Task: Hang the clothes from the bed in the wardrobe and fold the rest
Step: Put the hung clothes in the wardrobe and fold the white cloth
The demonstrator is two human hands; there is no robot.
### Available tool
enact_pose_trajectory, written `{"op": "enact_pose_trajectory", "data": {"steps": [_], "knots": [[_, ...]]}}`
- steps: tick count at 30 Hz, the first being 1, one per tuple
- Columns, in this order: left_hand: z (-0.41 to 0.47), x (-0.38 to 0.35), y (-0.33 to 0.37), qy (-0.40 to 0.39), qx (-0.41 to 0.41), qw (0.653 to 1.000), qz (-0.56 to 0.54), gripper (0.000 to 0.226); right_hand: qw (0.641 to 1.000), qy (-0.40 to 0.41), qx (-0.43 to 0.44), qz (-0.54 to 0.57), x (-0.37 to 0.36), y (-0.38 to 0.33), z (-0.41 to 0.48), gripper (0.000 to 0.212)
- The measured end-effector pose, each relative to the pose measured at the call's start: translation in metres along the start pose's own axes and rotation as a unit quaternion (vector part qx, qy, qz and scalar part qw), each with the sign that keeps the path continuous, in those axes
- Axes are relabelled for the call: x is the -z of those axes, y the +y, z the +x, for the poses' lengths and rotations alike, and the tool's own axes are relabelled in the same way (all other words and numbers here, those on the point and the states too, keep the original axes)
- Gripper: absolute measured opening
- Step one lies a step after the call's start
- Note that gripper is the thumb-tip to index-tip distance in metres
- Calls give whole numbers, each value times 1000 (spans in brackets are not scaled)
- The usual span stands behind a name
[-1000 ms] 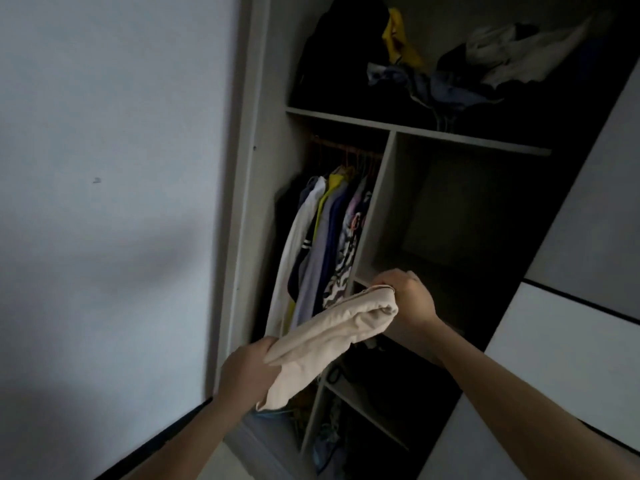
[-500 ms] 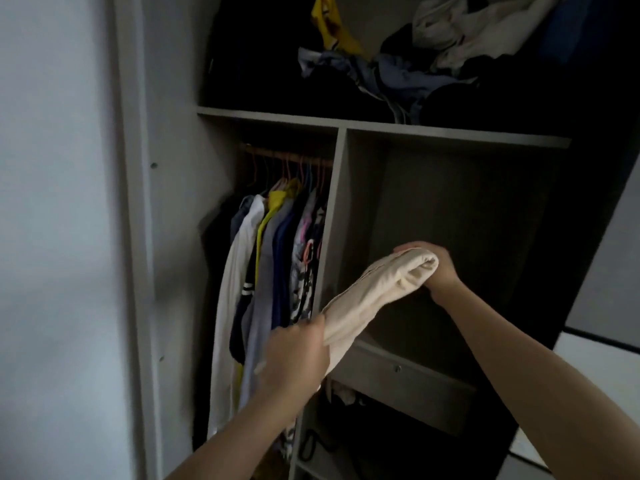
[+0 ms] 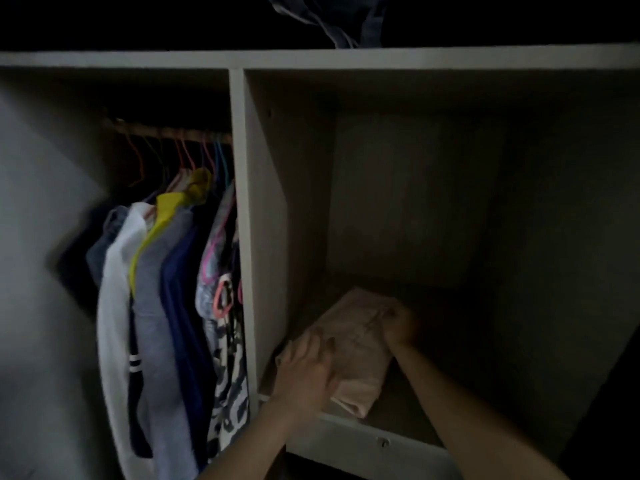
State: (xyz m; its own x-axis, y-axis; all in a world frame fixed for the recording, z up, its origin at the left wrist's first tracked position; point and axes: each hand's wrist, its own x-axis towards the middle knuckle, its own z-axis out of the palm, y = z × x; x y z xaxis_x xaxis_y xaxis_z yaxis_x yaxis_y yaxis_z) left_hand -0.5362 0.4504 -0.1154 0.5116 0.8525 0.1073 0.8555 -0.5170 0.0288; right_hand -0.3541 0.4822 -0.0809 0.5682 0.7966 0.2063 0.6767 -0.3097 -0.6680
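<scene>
Nearest, two bare forearms are seen reaching from the lower edge into the wardrobe. The left hand is laid on the near left end of a folded beige cloth. Its fingers are stretched fairly straight over the top of the cloth. Nothing is seen to be gripped by it, though the thumb is hidden. The right hand is placed at the far right edge of the cloth, and its fingers are curled round that edge, so the cloth is held there. Finer detail of the fingers cannot be told, because the view is dark and a little blurred.

The cloth is lying on the shelf of the right compartment, close to the divider, with its near corner just at the front edge of the shelf. A small round fitting is seen on the pale panel below the shelf.

To the left of the divider, clothes are hung close together: a white piece, a grey one, a navy one and a black-and-white patterned one, with a yellow collar higher up. Farther back, pink and blue hangers are hooked on a rail. At the top, a board is laid across both compartments, and a crumpled grey garment is hanging over its edge.
</scene>
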Motion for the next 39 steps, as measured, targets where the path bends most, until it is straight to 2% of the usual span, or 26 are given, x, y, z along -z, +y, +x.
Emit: {"op": "enact_pose_trajectory", "data": {"steps": [2, 5, 10, 14, 17, 20, 22, 31, 36, 39], "knots": [[4, -11, -13, -12, -18, 1000, 7, 64, 986, -36, 98, -128, -21, 1, -17, 36], [0, -32, -26, -10, -28, 999, -19, 68, 958, -122, 147, -213, -37, 7, -49, 50], [-12, -37, -29, 5, -55, 998, -1, 72, 943, -185, 143, -237, -44, 27, -93, 61], [-18, -32, -30, 84, -124, 989, -11, 74, 940, -200, 135, -239, -44, 38, -99, 57], [-13, -39, -34, 2, -139, 990, -30, 85, 937, -218, 138, -235, -43, 38, -90, 54], [11, -42, -35, -91, -119, 987, -54, 76, 935, -239, 147, -218, -37, 39, -71, 53], [25, -39, -29, -116, -101, 985, -80, 69, 929, -252, 157, -222, -34, 37, -52, 54], [78, -38, -10, -89, 42, 991, -87, 62, 919, -259, 187, -231, -66, 21, 33, 55], [80, -45, -10, -61, 53, 994, -70, 61, 920, -244, 197, -233, -71, 24, 34, 55], [72, -38, -10, -25, 42, 997, -65, 62, 934, -167, 204, -242, -61, 26, 15, 56]]}}
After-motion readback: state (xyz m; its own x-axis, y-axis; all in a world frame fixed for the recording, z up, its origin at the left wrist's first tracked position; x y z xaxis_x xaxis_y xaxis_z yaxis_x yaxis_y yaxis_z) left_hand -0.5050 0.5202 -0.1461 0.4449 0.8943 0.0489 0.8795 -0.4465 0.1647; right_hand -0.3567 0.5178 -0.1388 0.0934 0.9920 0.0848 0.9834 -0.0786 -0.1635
